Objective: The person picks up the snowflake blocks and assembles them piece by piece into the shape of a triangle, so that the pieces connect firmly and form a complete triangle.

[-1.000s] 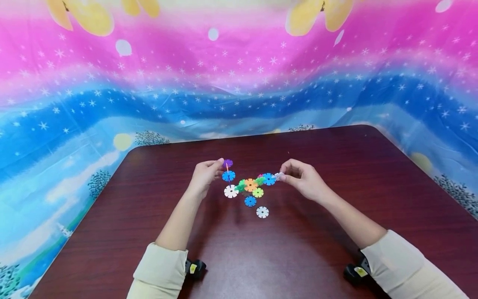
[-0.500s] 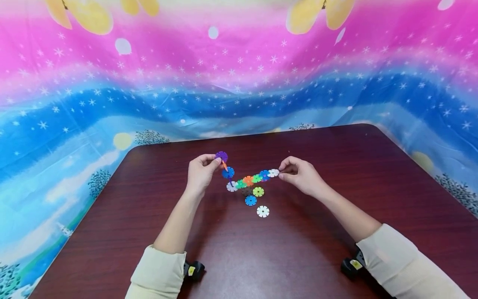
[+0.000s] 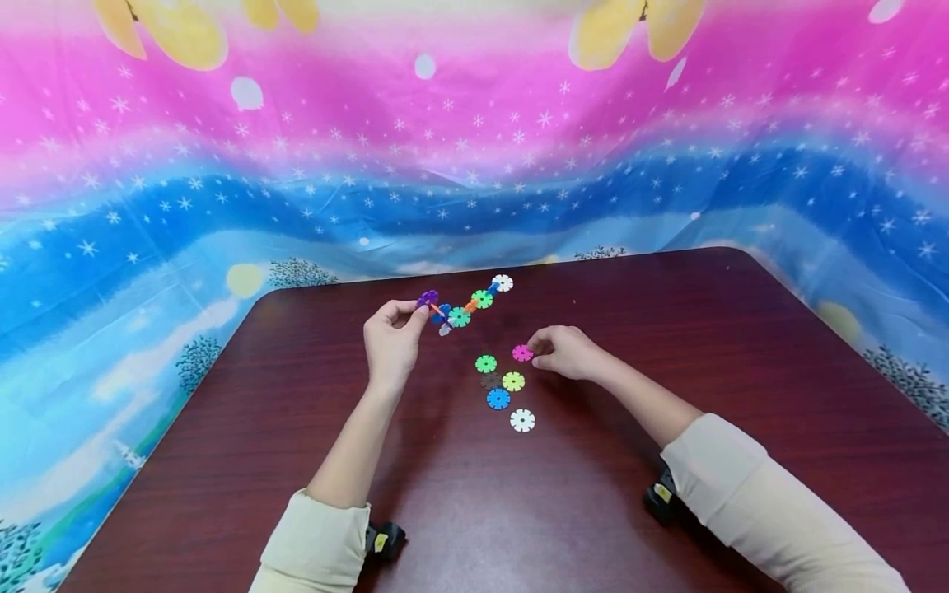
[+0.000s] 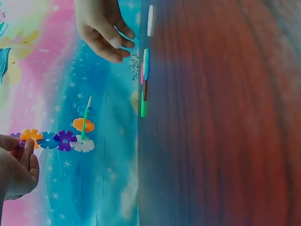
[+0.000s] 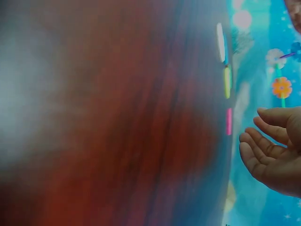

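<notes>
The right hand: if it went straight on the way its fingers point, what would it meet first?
Most likely the pink disc on the table, ahead in the head view. The right hand seems above it, though, so it might pass over.

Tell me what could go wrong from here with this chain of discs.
The chain could sag or come apart, since the left hand pinches it only near one end. The right hand might knock the nearby pink disc. The brown disc could be overlooked, as it blends into the dark table.

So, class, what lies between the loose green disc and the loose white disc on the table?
The brown disc, lime-yellow disc and blue disc, seen in the head view.
</notes>
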`<state>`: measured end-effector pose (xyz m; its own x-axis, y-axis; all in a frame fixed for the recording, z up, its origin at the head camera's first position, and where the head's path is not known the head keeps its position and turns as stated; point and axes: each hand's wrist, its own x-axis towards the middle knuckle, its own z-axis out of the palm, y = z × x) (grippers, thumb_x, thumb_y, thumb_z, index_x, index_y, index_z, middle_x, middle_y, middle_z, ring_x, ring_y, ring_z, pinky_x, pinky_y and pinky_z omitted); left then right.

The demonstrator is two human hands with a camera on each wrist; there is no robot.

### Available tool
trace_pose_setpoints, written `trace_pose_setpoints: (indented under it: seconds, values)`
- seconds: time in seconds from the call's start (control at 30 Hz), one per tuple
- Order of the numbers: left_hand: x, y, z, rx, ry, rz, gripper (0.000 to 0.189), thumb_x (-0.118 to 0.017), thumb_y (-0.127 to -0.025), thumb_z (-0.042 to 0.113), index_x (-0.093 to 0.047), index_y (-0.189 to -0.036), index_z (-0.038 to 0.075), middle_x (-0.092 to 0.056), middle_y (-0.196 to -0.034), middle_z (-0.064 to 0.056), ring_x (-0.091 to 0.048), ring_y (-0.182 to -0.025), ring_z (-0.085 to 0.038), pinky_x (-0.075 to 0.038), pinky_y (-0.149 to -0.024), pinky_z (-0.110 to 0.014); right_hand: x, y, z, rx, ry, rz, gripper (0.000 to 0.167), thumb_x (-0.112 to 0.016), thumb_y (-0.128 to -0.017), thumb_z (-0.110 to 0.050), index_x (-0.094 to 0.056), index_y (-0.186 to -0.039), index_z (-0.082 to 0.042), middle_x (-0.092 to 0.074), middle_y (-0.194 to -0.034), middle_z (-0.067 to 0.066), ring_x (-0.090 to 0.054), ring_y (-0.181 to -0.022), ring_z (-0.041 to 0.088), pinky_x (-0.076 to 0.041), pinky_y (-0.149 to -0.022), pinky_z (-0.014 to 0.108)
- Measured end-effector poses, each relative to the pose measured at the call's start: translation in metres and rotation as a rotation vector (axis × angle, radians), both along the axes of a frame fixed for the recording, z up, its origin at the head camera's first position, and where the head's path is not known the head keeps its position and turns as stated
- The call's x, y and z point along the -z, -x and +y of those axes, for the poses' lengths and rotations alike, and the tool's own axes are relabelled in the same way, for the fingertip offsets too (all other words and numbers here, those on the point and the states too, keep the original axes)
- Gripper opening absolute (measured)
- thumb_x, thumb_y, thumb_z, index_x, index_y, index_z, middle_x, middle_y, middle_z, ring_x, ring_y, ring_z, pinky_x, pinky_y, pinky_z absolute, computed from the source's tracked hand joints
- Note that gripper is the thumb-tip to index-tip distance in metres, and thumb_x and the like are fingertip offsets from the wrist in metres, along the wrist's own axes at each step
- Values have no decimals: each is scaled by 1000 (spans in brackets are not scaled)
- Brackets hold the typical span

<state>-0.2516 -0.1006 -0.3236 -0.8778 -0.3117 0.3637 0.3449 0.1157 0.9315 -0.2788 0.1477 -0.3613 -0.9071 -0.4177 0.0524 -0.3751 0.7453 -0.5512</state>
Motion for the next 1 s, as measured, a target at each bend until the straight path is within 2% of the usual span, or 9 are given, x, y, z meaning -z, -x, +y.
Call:
trace_pose_setpoints:
  seconds: [0.23,0.33,0.47,0.63,0.73,0.87,1.0]
  values:
    - [3,1,1,-44,-16,59,10,-67,-82,0,-67,-86,-8,-67,-84,-17,-60,-68,-4,-47,-61,-17,10,24,-10,-4,-152,14,30,-67,-84,-12,-64,-110,2,-64,-98,13,-56,-94,26,-45,-84,38]
    - [3,1,2,-56,-22,77,5,-66,-81,-1,-67,-84,-6,-67,-84,-16,-59,-67,-4,-46,-60,-17,13,29,-15,-10,-201,28,34,-68,-84,-15,-63,-113,3,-61,-102,15,-54,-95,27,-45,-84,39]
    - [2,1,3,-57,-20,79,3,-67,-81,-1,-68,-83,-3,-67,-84,-15,-59,-67,-4,-46,-59,-17,14,31,-19,-1,-250,38,29,-68,-84,-15,-64,-109,1,-58,-99,14,-52,-90,25,-45,-80,37]
    - [2,1,5,-54,-17,73,3,-68,-81,1,-69,-82,-2,-67,-83,-15,-58,-66,-5,-47,-60,-17,15,31,-21,26,-259,36,18,-67,-84,-11,-63,-99,-1,-54,-90,10,-50,-80,22,-45,-72,33]
    - [2,0,6,-51,-19,72,2,-68,-81,0,-69,-82,-1,-67,-83,-15,-58,-66,-5,-47,-60,-17,15,31,-21,33,-251,34,21,-66,-84,-10,-62,-102,1,-54,-90,11,-50,-80,23,-44,-71,33]
    - [2,0,7,-32,-11,63,8,-68,-82,1,-68,-86,-6,-67,-85,-17,-58,-66,-5,-46,-59,-17,14,33,-20,23,-252,16,28,-67,-83,-9,-62,-108,3,-57,-93,13,-51,-84,24,-45,-75,34]
    - [2,0,9,-12,-13,49,12,-67,-82,1,-67,-88,-9,-67,-87,-19,-57,-66,-4,-45,-58,-16,12,35,-17,14,-245,-12,25,-68,-81,-9,-62,-104,2,-57,-92,11,-50,-85,24,-45,-76,34]
